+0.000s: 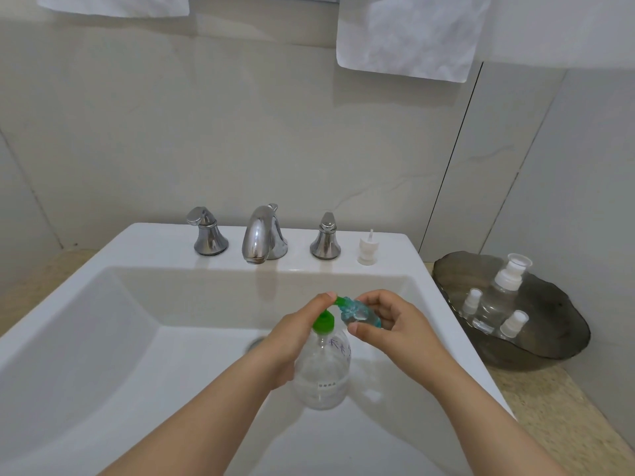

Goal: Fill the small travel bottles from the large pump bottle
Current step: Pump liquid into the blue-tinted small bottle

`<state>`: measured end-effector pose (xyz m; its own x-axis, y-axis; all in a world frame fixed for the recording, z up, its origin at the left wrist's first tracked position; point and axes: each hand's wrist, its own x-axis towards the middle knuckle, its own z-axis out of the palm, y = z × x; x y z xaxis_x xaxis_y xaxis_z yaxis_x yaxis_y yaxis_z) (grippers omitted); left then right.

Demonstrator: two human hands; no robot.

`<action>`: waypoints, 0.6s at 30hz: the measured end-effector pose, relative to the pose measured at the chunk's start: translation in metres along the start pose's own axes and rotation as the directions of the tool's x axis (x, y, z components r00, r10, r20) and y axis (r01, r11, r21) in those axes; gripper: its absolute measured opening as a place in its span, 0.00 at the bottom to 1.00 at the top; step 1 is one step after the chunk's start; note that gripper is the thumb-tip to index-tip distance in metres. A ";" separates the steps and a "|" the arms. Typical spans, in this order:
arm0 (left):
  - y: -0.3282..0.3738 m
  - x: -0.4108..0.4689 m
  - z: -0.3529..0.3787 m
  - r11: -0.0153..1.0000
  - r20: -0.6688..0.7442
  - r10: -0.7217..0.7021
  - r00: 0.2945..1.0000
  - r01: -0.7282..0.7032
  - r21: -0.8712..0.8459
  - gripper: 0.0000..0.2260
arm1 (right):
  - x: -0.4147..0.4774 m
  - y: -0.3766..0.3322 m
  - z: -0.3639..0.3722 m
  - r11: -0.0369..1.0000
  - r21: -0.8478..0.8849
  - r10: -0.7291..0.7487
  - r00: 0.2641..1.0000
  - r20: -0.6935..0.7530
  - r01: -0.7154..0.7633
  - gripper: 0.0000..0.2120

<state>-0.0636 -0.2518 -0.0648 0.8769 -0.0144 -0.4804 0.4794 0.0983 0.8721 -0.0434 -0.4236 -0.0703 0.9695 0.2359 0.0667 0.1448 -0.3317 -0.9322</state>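
A large clear pump bottle [323, 372] with a green pump head [324, 322] stands in the white sink. My left hand [292, 338] wraps around its neck, and the fingers press on the pump top. My right hand [385, 324] holds a small clear travel bottle [360, 312] tilted, its mouth against the green nozzle. The small bottle's white spray cap [367, 250] stands apart on the sink ledge, right of the taps.
The white sink [103, 321] has a chrome faucet [263, 235] and two chrome handles at the back. On the counter to the right, a dark glass dish [549, 352] holds three capped travel bottles [508, 280]. White towels hang above.
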 end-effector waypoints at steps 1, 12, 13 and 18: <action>-0.001 0.002 -0.001 1.000 0.004 -0.003 1.000 0.003 -0.006 0.22 | 0.000 0.001 0.000 1.000 0.014 0.015 1.000 0.008 -0.015 0.13; 0.002 0.001 -0.001 1.000 0.021 0.005 1.000 -0.005 0.018 0.16 | 0.003 0.006 0.007 0.988 0.114 0.095 0.989 0.116 -0.108 0.13; 0.002 0.001 -0.001 1.000 0.002 -0.004 1.000 0.004 0.022 0.17 | 0.003 0.006 0.007 0.988 0.108 0.096 0.989 0.112 -0.108 0.13; 0.001 0.002 0.002 0.999 -0.046 0.018 0.999 -0.017 0.029 0.18 | 0.001 0.006 0.005 0.994 0.032 0.104 0.990 0.094 -0.107 0.13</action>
<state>-0.0612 -0.2539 -0.0643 0.8828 0.0334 -0.4685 0.4656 0.0696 0.8823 -0.0426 -0.4207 -0.0772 0.9563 0.2850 -0.0645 0.0334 -0.3259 -0.9448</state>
